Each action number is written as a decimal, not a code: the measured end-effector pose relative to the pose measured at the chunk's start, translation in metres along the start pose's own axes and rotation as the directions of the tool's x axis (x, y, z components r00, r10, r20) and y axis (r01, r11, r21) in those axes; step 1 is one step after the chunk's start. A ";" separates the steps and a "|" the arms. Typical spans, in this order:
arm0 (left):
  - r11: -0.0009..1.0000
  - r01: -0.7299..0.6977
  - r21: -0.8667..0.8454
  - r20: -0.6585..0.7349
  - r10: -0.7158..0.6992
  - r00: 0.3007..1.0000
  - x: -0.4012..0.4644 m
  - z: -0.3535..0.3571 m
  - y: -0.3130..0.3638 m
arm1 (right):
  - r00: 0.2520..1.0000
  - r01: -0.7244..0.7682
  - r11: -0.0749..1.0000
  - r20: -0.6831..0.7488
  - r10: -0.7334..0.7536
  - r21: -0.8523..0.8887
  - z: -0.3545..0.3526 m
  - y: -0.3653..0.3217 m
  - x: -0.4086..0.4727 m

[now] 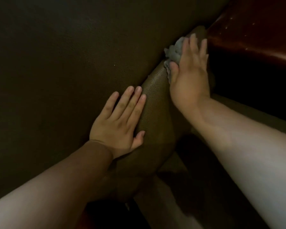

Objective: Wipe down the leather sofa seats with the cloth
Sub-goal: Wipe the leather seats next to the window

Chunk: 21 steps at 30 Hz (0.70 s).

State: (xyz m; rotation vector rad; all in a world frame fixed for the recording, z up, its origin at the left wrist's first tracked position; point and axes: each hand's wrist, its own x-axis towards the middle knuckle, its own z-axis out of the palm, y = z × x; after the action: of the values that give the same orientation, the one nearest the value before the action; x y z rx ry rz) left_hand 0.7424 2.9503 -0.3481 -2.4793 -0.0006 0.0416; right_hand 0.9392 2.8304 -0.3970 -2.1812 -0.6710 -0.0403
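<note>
A dark brown leather sofa fills the view, with a broad cushion surface [64, 55] on the left and a rounded padded edge [155, 100] running up the middle. My left hand [119, 124] lies flat on the leather beside that rounded edge, fingers straight. My right hand [190, 71] presses a grey cloth [175, 48] against the upper part of the rounded edge, fingers stretched over it and thumb alongside. Most of the cloth is hidden under my palm.
A glossy reddish-brown wooden surface [254, 30] stands at the top right, close to my right hand's fingertips. A dark gap [246, 80] lies below it. The scene is dim, and the lower middle is in shadow.
</note>
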 end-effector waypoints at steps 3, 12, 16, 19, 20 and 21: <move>1.000 0.000 0.006 0.033 0.000 0.999 -0.001 0.000 0.001 | 0.995 0.073 0.997 0.061 -0.074 0.020 0.011 -0.027 -0.044; 0.998 0.014 0.059 -0.038 -0.012 0.999 -0.001 0.005 0.003 | 0.992 -0.122 0.991 -0.027 0.124 0.048 -0.002 -0.005 0.032; 0.997 0.023 0.068 -0.040 -0.021 0.999 0.000 0.004 0.003 | 0.998 0.052 0.997 0.040 -0.054 0.050 0.010 -0.034 -0.034; 0.998 0.025 0.059 -0.045 -0.022 0.999 -0.001 0.004 0.004 | 0.960 0.223 0.973 0.161 -0.229 0.056 0.003 -0.020 -0.043; 0.998 0.024 0.058 -0.052 -0.021 0.998 -0.001 0.006 0.004 | 0.961 0.236 0.971 0.141 -0.238 0.031 0.003 -0.012 -0.028; 0.998 0.030 0.049 -0.059 -0.027 0.998 -0.001 0.006 0.005 | 0.970 0.217 0.976 0.112 -0.216 0.003 0.000 -0.006 -0.012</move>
State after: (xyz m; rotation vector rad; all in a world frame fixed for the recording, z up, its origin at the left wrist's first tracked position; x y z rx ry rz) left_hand 0.7408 2.9498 -0.3557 -2.4291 -0.0104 -0.0427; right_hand 0.9258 2.8279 -0.3962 -2.1218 -0.9733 -0.0359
